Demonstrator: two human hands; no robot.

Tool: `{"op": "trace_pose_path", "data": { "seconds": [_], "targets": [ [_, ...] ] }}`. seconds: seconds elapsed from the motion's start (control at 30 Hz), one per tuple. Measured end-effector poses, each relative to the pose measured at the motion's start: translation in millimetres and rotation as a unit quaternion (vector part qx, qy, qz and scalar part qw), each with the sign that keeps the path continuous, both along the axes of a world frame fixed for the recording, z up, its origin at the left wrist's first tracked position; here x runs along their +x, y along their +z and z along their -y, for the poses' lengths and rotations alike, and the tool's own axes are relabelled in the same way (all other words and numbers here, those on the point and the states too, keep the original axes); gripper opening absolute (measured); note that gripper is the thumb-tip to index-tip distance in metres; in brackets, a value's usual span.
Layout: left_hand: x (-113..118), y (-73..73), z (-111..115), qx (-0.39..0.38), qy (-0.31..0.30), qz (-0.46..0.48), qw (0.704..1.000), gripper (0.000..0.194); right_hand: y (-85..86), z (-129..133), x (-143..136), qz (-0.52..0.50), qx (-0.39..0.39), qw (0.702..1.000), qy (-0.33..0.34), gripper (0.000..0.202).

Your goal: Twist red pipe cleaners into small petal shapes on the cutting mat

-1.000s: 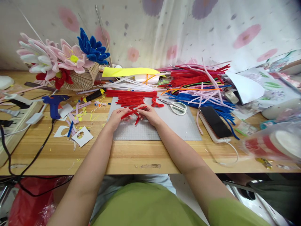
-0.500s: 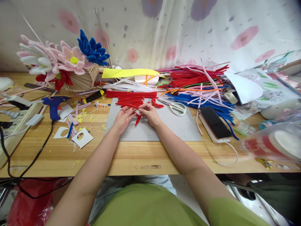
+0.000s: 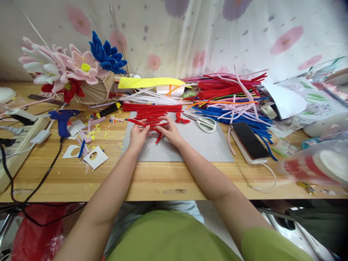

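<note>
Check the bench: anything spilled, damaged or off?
Yes: yellow scraps are scattered left of the mat, like unswept offcuts, and a patch near the front edge of the bench looks scuffed, unlike the smoother wood around it.

I'm working at what is looking like a home-style craft workshop: pink fuzzy-petalled flowers (image 3: pixel 84 68) are standing by the pale wooden table's (image 3: pixel 108 188) far left corner, a blue plastic glue gun (image 3: pixel 63 121) is lying toward its left edge, and red fuzzy stems (image 3: pixel 150 114) and white-handled metal scissors (image 3: pixel 198 119) are resting on a gray gridded cutting mat (image 3: pixel 201 148).
</note>
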State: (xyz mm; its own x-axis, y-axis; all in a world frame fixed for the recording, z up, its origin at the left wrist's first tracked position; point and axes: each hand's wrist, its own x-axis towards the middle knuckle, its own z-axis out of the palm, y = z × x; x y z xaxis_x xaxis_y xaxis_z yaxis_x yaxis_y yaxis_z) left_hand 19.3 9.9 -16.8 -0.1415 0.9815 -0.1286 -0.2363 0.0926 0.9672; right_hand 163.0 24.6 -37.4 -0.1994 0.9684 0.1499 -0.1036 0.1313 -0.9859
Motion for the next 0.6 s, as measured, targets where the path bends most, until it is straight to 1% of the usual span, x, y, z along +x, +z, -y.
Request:
{"op": "trace_pose_path", "data": {
  "seconds": [0.07,0.2,0.27,0.37,0.47,0.6],
  "targets": [
    [-1.1,0.4,-0.2,0.010,0.007,0.004,1.000,0.039,-0.5,0.0,0.1,0.014,0.003,1.000,0.005,0.031],
    [-3.9,1.2,-0.9,0.015,0.003,0.048,0.999,0.034,1.5,2.0,0.6,-0.001,-0.016,0.998,0.061,0.027],
    [-5.1,0.9,-1.6,0.013,0.006,0.067,0.998,0.034,3.3,3.6,0.6,-0.006,-0.043,0.995,0.094,0.027],
    [-5.8,0.1,-2.6,0.012,0.020,0.087,0.996,0.032,5.1,4.8,0.0,-0.002,-0.081,0.988,0.129,0.034],
    [-5.3,0.7,-2.1,0.012,0.025,0.092,0.995,0.031,4.8,4.8,-0.7,0.008,-0.091,0.987,0.134,0.031],
    [-5.9,3.0,-1.1,0.012,0.003,0.082,0.997,0.028,3.5,4.7,-0.3,0.012,-0.094,0.988,0.125,0.026]
  ]
}}
